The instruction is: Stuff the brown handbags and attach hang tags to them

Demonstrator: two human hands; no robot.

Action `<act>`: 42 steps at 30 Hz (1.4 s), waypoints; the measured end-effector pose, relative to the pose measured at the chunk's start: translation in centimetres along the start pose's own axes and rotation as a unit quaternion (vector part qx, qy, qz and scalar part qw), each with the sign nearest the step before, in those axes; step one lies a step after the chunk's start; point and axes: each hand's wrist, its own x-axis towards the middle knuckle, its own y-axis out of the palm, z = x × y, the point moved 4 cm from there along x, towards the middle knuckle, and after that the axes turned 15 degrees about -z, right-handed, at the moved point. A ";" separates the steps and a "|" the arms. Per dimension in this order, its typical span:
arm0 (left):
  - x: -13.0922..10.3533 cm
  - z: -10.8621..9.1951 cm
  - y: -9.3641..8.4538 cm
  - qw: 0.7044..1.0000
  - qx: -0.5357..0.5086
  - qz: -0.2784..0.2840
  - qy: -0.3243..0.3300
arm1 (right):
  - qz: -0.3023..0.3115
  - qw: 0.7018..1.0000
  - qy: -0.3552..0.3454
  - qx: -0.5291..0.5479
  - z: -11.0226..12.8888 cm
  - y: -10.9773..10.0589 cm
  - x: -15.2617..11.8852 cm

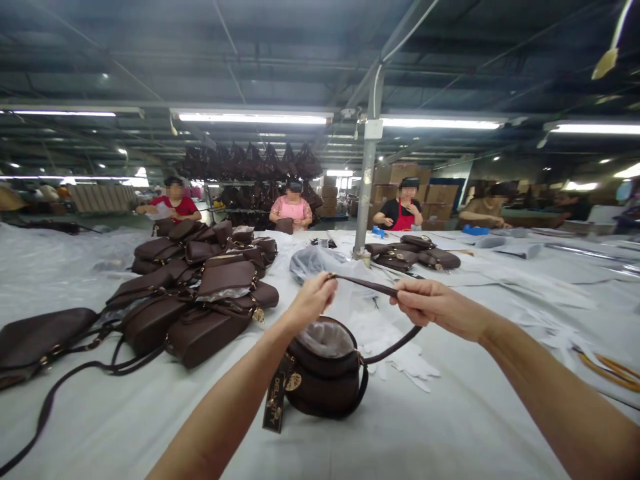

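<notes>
A dark brown handbag [325,387] stands on the white table in front of me, its top open on clear plastic stuffing [327,339]. From its front hang a round gold charm [293,381] and a black tag [273,404] with gold lettering. Above the bag, my left hand [315,300] pinches one end of the brown strap [367,285]. My right hand [430,305] grips the strap further along, and the stretch between both hands is nearly straight. Beyond the right hand the strap curves back down to the bag's right side.
Several brown handbags [205,317] are heaped on the left. More bags [413,253] lie past the grey post [367,193]. White scraps [400,360] lie right of the open bag, with yellow-handled scissors [613,370] at far right. Several people [293,210] work across the table.
</notes>
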 end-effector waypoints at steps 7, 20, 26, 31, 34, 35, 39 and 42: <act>1.2 3.7 -6.6 0.971 -0.164 -0.091 -0.148 | -0.059 0.935 -0.074 -0.341 -6.1 -0.5 2.7; 1.4 1.7 -5.8 0.903 -0.355 -0.084 -0.229 | -0.338 0.933 0.002 -0.124 2.9 -0.7 18.2; 2.4 -5.4 -7.8 0.828 -0.497 -0.068 -0.252 | -0.323 0.923 0.066 -0.201 -3.8 -1.3 13.7; 5.1 -9.8 -11.6 0.847 -0.469 -0.190 -0.162 | -0.312 0.885 0.109 -0.329 -9.5 -6.5 6.3; 6.1 -10.6 -12.9 0.859 -0.412 -0.282 -0.117 | -0.274 0.886 0.115 -0.357 -12.5 -9.0 2.0; 6.3 -10.7 -13.1 0.859 -0.396 -0.308 -0.099 | -0.261 0.888 0.126 -0.357 -13.6 -9.6 0.7; 6.8 -10.6 -12.4 0.835 -0.391 -0.378 -0.080 | -0.187 0.928 0.263 -0.186 -17.7 -11.0 -3.9; 7.6 -11.3 -11.2 0.825 -0.415 -0.370 -0.100 | -0.173 0.929 0.320 -0.069 -18.3 -11.3 -6.7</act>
